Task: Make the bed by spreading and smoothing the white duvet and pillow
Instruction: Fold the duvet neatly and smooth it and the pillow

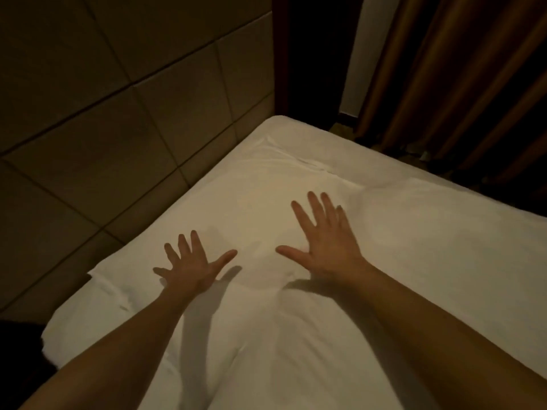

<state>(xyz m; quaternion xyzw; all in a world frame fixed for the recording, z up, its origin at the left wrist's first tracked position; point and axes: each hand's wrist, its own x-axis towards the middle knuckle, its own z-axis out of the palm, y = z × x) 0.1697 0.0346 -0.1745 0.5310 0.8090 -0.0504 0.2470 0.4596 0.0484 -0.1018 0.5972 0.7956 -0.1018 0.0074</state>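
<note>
Both palms lie flat with fingers fanned, holding nothing; the left hand (189, 266) and right hand (321, 238) press on the white pillow (254, 208), apparently to flatten its soft, puffy bulge; the pillow sits at the bed's head, beside the padded, square-panelled headboard (118, 99); smooth cotton-like duvet (444, 247) spreads rightward, faint creases near the far corner; brown pleated curtains (458, 69) hang beyond.
</note>
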